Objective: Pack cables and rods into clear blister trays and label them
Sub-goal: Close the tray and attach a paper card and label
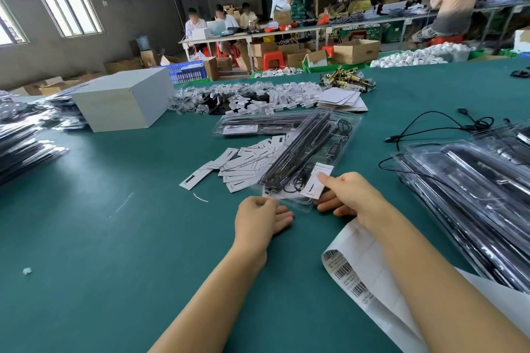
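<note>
Two bare hands meet at the near end of a clear blister tray (308, 157) that lies slantwise on the green table (120, 252), running from the centre of the view up toward 1 o'clock. The tray holds long black rods (298, 146) along its left side and a coiled black cable (296, 182) near its lower end. The left hand (259, 219) pinches the tray's near left corner, thumb on top and fingers beneath. The right hand (348, 195) presses its thumb on a white label (315, 183) lying on the tray's near right part, the other fingers under the tray's edge. At 9 o'clock of the tray, touching it, lies a scatter of white paper cards (243, 163). At 12 o'clock, a second filled tray (258, 125) lies crosswise. At 3 o'clock, a stack of filled trays (476, 189) sits with loose black cables (438, 126) behind it. At 5 o'clock, under the right forearm, lies a sheet of barcode stickers (352, 275). A white box (123, 100) stands at 10 o'clock.
</note>
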`<state>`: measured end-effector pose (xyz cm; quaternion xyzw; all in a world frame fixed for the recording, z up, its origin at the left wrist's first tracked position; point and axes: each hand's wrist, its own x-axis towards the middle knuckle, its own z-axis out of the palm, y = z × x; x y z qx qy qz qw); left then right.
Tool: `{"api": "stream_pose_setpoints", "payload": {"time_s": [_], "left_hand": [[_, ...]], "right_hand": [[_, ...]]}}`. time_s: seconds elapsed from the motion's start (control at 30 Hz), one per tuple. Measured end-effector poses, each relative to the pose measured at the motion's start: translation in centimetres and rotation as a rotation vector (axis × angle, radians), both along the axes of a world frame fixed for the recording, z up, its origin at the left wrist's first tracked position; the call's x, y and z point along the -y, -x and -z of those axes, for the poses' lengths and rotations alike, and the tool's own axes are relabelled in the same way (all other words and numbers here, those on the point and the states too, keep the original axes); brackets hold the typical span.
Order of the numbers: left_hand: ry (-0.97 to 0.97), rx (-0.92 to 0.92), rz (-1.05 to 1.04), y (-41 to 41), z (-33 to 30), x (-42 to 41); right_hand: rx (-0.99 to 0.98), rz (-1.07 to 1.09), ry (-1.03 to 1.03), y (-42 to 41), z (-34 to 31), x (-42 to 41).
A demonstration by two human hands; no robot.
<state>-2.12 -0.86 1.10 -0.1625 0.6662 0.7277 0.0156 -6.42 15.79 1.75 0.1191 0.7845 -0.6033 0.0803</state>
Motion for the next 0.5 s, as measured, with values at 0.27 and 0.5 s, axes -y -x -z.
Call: {"api": "stream_pose_setpoints", "payload": {"time_s": [0.27,0.5], "left_hand": [[0.152,-0.146,0.041,-0.2,0.6,-0.3],[1.302,-0.499,0.063,0.6,1.3,-0.6]], "right_hand": [[0.078,-0.054,0.113,0.0,-0.5,-0.3],[0.099,0.011,0.194,0.0,-0.6,-0.2]]}}
